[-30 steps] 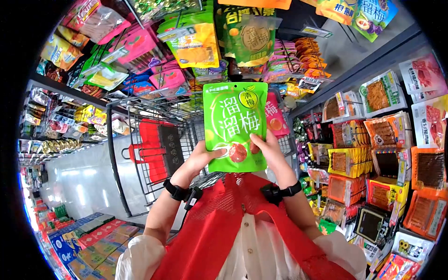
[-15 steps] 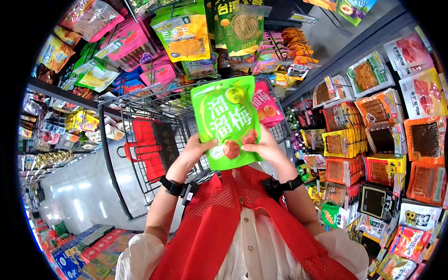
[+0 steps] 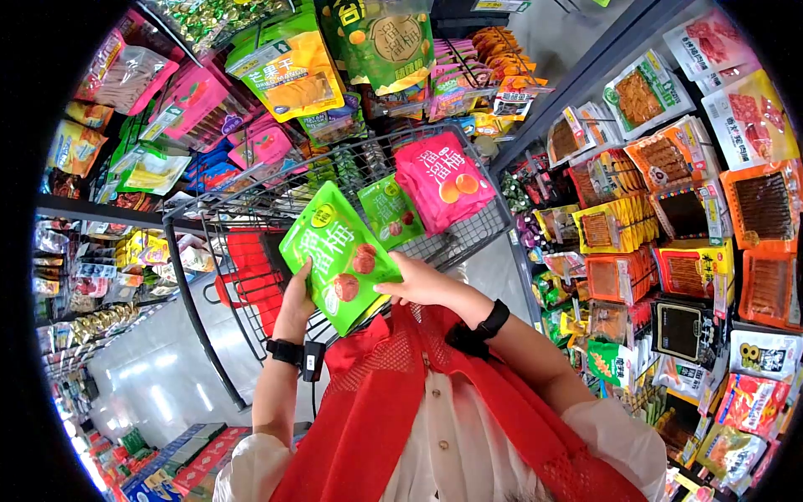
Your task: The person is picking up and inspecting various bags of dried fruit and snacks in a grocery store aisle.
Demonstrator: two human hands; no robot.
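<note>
A green snack pouch [image 3: 335, 255] with white lettering and pictures of dark red plums is held between both hands, over the near part of the shopping cart [image 3: 452, 247]. My left hand [image 3: 295, 297] grips its left edge, thumb on the front. At the lower right corner, my right hand [image 3: 421, 283] pinches it with the thumb on the front and fingers behind. Just beyond, another green pouch [image 3: 391, 212] lies in the cart. Beside that one rests a pink pouch [image 3: 445, 180] with orange fruit on it.
Hanging snack bags [image 3: 284, 71] fill the rack ahead. On the right, a tall display [image 3: 669, 209] carries packaged dried snacks. A red seat panel [image 3: 255, 272] is on the cart's left side. Boxes [image 3: 180, 468] stand at lower left, beside the grey floor [image 3: 150, 376].
The held green pouch has moved left and down and is now tilted, uncovering the other green pouch and more of the pink one in the cart. Both hands still hold it.
</note>
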